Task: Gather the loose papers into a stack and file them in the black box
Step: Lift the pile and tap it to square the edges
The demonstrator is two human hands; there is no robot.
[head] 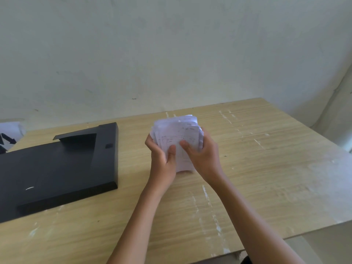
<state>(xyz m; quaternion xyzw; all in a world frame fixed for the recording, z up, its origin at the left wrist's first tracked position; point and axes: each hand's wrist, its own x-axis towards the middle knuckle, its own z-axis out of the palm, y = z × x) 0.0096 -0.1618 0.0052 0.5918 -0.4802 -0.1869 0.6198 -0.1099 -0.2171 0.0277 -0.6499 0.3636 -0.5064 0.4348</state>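
A stack of white papers point(176, 130) with faint printed lines stands on its lower edge on the wooden table point(266, 168), near the middle. My left hand point(162, 159) grips its left side, thumb on the front sheet. My right hand point(202, 155) grips the right side, thumb also on the front. The top edges of the sheets are uneven and fan out slightly. The black box point(57, 168) lies flat on the table to the left of the hands, a hand's width away, with a raised flap point(76, 137) near its far end.
A pale wall rises right behind the table's far edge. A white sheet with black marks point(9, 138) shows at the far left behind the box. The table's right and front edges drop off at the right and bottom right.
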